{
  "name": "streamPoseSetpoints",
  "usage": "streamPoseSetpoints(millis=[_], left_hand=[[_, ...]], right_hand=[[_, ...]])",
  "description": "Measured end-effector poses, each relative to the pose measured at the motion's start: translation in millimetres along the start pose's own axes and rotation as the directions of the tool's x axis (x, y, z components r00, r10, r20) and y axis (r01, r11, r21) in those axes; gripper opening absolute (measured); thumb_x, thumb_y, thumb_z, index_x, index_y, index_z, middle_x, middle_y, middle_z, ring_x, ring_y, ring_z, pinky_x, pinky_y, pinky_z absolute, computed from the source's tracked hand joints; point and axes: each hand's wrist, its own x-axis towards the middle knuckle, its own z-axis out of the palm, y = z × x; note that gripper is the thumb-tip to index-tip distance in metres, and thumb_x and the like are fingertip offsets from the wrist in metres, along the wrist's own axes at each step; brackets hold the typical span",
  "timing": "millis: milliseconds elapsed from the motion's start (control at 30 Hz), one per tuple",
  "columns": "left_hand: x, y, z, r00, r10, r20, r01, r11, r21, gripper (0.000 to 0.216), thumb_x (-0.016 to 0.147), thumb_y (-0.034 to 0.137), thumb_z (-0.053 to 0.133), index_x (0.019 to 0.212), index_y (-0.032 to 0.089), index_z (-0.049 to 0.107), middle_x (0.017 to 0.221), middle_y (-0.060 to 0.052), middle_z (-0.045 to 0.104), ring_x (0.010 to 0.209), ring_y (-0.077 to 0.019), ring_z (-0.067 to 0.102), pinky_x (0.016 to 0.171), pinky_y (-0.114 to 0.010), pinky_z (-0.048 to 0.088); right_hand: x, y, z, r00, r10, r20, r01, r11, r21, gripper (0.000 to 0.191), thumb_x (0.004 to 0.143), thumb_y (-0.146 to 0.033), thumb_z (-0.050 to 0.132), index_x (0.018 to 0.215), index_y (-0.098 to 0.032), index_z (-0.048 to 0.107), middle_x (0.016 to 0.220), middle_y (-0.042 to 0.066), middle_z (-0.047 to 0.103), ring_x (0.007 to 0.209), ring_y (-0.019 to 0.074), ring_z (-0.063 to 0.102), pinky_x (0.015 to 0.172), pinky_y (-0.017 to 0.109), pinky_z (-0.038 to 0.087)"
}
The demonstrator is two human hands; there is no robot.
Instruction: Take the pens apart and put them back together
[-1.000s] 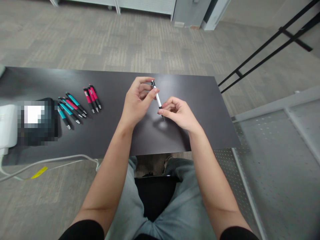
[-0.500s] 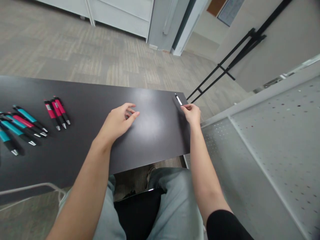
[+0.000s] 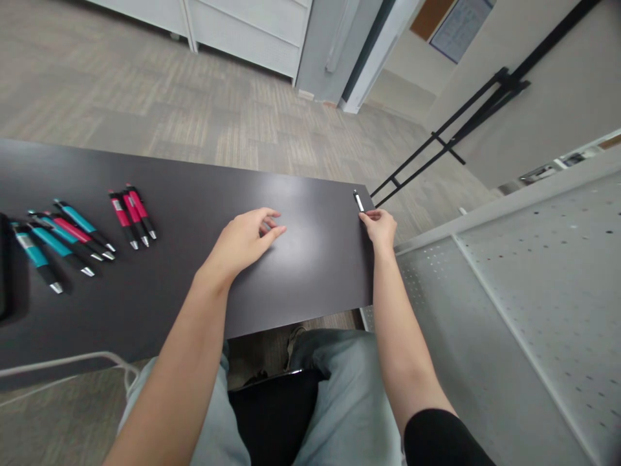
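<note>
At the far right corner of the dark table (image 3: 301,285), my right hand (image 3: 381,228) pinches the near end of a white pen (image 3: 359,202) with black ends. The pen lies on or just above the tabletop; its near end is hidden by my fingers. My left hand (image 3: 250,238) is over the middle of the table, fingers loosely curled and apart, holding nothing. Left of it, three pink and black pens (image 3: 132,215) lie side by side. Farther left is a group of several teal pens (image 3: 51,246) with one pink pen (image 3: 75,233) among them.
A black object (image 3: 4,265) is cut off at the left edge of the view. A white cable or tube (image 3: 97,355) curves past the table's near edge. Along the right stands a perforated grey panel (image 3: 524,278), and a black metal frame (image 3: 431,145) rises behind the corner.
The view has shifted slightly left, bringing the black object in at the left edge. Both hands keep nearly the same places over the table, the right one still on the white pen.
</note>
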Motion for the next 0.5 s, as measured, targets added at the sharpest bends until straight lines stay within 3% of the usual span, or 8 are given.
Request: streamPoseSetpoints(millis=[133, 233, 333, 367, 433, 500], left_hand=[[-0.6, -6.6, 4.7, 1.000, 0.020, 0.020, -0.020, 1.000, -0.009, 0.032, 0.101, 0.058, 0.078, 0.123, 0.035, 0.084, 0.123, -0.010, 0.094, 0.108, -0.0397, 0.088, 0.103, -0.058, 0.066], [2.2, -15.4, 11.2, 0.999, 0.044, 0.006, -0.044, 0.999, -0.026, 0.029, 0.101, 0.062, 0.086, 0.115, 0.036, 0.084, 0.118, -0.011, 0.094, 0.101, -0.0413, 0.087, 0.102, -0.061, 0.067], [5.2, -19.5, 16.7, 0.999, 0.033, 0.041, -0.031, 0.998, -0.052, 0.039, 0.100, 0.072, 0.091, 0.110, 0.035, 0.084, 0.116, -0.014, 0.093, 0.106, -0.0472, 0.088, 0.104, -0.066, 0.066], [5.8, -19.3, 18.3, 0.999, 0.028, 0.046, -0.026, 0.999, -0.048, 0.039, 0.100, 0.072, 0.092, 0.109, 0.035, 0.084, 0.116, -0.015, 0.093, 0.111, -0.0487, 0.088, 0.106, -0.066, 0.065], [6.7, -18.1, 22.2, 0.997, 0.041, 0.067, -0.039, 0.999, -0.029, 0.035, 0.101, 0.067, 0.093, 0.107, 0.034, 0.084, 0.118, -0.015, 0.093, 0.115, -0.0497, 0.088, 0.110, -0.067, 0.065], [7.8, -17.9, 27.3, 0.995, 0.066, 0.075, -0.064, 0.997, -0.030, 0.028, 0.101, 0.056, 0.093, 0.100, 0.031, 0.081, 0.109, -0.016, 0.092, 0.108, -0.0491, 0.087, 0.105, -0.066, 0.066]], right_hand=[[-2.5, -0.4, -2.7, 0.996, -0.051, -0.072, 0.054, 0.998, 0.032, 0.033, 0.083, -0.043, 0.091, 0.087, -0.034, 0.060, 0.111, 0.022, 0.092, 0.112, 0.0438, 0.089, 0.115, 0.060, 0.068], [-3.2, -12.5, -0.1, 0.981, -0.129, -0.147, 0.142, 0.986, 0.084, 0.028, 0.088, -0.046, 0.085, 0.090, -0.038, 0.058, 0.124, 0.028, 0.090, 0.122, 0.0471, 0.081, 0.122, 0.067, 0.058], [-17.4, -50.5, 13.5, 0.941, -0.326, -0.092, 0.337, 0.881, 0.333, 0.019, 0.089, -0.049, 0.086, 0.094, -0.039, 0.071, 0.104, 0.019, 0.086, 0.090, 0.0377, 0.076, 0.094, 0.061, 0.060], [-28.0, -70.6, 20.7, 0.908, -0.418, -0.021, 0.390, 0.826, 0.408, 0.020, 0.091, -0.052, 0.087, 0.098, -0.038, 0.075, 0.096, 0.014, 0.083, 0.082, 0.0344, 0.072, 0.087, 0.058, 0.058], [-58.8, -120.1, 39.3, 0.793, -0.594, 0.134, 0.467, 0.735, 0.492, 0.028, 0.096, -0.061, 0.087, 0.107, -0.036, 0.079, 0.086, 0.006, 0.077, 0.075, 0.0298, 0.068, 0.078, 0.050, 0.056], [-98.1, -176.7, 64.0, 0.605, -0.734, 0.309, 0.535, 0.662, 0.524, 0.027, 0.106, -0.057, 0.081, 0.118, -0.033, 0.080, 0.089, 0.002, 0.080, 0.078, 0.0277, 0.072, 0.083, 0.045, 0.059]])
